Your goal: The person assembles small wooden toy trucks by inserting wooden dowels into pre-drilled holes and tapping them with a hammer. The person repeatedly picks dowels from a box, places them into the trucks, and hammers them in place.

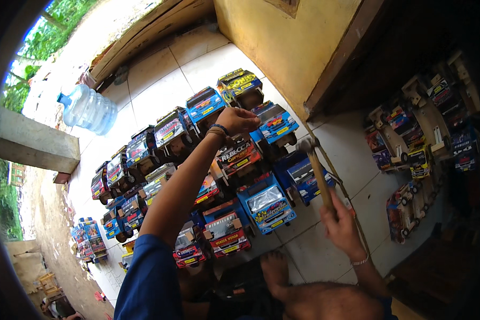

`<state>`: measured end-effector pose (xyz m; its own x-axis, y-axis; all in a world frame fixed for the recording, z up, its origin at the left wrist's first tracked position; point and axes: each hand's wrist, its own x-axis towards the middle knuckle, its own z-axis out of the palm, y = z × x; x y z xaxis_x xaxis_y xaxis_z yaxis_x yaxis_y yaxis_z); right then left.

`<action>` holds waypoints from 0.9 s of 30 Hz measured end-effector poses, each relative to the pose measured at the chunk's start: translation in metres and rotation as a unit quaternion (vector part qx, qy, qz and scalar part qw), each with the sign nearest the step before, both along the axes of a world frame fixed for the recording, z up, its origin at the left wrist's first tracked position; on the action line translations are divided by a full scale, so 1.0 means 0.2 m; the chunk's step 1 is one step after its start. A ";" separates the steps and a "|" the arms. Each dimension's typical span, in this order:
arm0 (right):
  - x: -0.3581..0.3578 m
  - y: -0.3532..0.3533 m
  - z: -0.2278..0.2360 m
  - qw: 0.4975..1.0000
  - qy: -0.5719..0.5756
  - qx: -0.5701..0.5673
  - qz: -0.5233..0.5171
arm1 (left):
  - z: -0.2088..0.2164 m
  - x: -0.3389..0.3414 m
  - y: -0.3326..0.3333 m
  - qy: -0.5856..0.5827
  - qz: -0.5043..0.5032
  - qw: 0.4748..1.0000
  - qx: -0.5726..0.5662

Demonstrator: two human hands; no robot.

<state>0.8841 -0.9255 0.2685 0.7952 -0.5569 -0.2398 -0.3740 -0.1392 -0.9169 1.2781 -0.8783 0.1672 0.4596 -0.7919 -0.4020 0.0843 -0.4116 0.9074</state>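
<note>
My right hand [342,226] is closed round the wooden handle of a hammer [321,178], its metal head raised beside a blue toy truck [276,124]. Thumb and fingers of my left hand [239,121] are pinched together at that truck's left edge. Whatever they hold, if anything, is too small to make out. Below the left hand sits a black and red toy truck [240,156]. A dark blue toy truck [306,178] lies under the hammer, and a light blue one [266,205] stands nearer me.
Several more painted toy trucks stand in rows on the white tiled floor [208,56], with others [405,128] along the right. A large see-through water jug [93,109] lies at the far left. A yellow wall [282,48] rises behind. My bare foot [274,269] is close in front.
</note>
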 end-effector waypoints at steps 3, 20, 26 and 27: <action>0.20 -0.19 -0.08 0.963 -0.081 -0.250 0.054 | 0.00 0.00 0.01 -0.003 -0.003 1.000 0.006; 0.52 -0.44 -0.17 0.900 0.001 -0.402 0.169 | -0.05 0.00 0.00 -0.026 0.006 1.000 0.013; 0.55 -0.44 -0.15 0.881 -0.002 -0.437 0.180 | -0.04 -0.01 0.01 -0.035 0.008 0.999 0.006; 0.55 -0.44 -0.14 0.878 -0.021 -0.445 0.173 | -0.04 -0.01 0.01 -0.034 0.005 0.999 0.006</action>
<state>0.9942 -1.0140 0.2395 0.9515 -0.2318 0.2025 -0.1360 -0.9068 -0.3991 1.2762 -0.8761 0.1591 0.4934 -0.7826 -0.3795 0.0267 -0.4224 0.9060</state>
